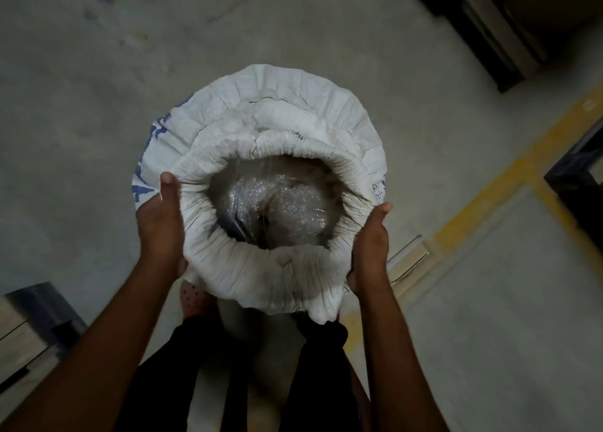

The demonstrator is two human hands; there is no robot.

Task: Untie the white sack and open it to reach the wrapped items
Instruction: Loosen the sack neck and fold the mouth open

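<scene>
On the grey concrete floor (98,105), just ahead of our legs in black trousers (313,366), stands the white woven plastic sack with blue printing (293,105), its mouth open and its top rolled down into a thick, bunched collar. We hold that collar from both sides. Our left hand (161,222) presses against the left edge of the roll, thumb lying up along the outside, the other fingers wrapped under the fabric where we cannot see them. Our right hand (370,245) does the same on the right edge, thumb raised along the cloth, fingers curled out of sight beneath the roll. Both hands grip the sack.

Down inside the opening we see the clear bubble-wrapped items (280,209), packed close together in the bottom, with something dark showing at their left side that we cannot make out.

A yellow painted line (489,203) runs diagonally across the floor to our right. Dark pallet-like stacks (489,30) sit at the upper right, and a pale wooden board with a dark edge (29,327) lies at the lower left.
</scene>
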